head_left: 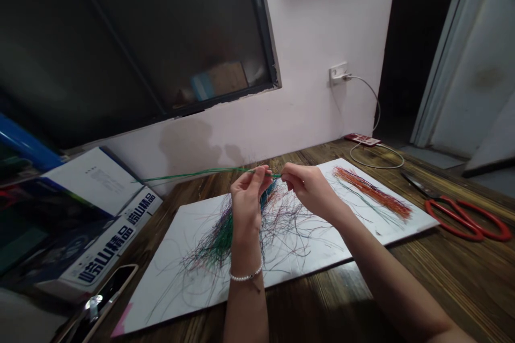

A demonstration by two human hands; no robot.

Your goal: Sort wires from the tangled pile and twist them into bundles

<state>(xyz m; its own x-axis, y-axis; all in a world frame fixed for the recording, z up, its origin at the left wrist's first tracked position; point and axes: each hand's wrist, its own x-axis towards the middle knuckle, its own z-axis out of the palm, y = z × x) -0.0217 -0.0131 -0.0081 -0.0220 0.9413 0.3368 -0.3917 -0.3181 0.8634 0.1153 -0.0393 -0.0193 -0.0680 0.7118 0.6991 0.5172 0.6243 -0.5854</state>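
Observation:
Green strands stretch leftward from my two hands, raised above a white board. My left hand pinches them between thumb and fingers. Close beside it, my right hand has its fingers closed on the right end of the same strands. Under and behind my left hand lies a tangled pile of thin green, purple and dark strands. Farther right on the board is a bundle of orange and purple strands, with a few loose green ones alongside.
Red-handled scissors lie right of the board. A red device with a white cable sits at the table's back edge. White boxes and a phone are at the left. The wall stands behind the wooden table.

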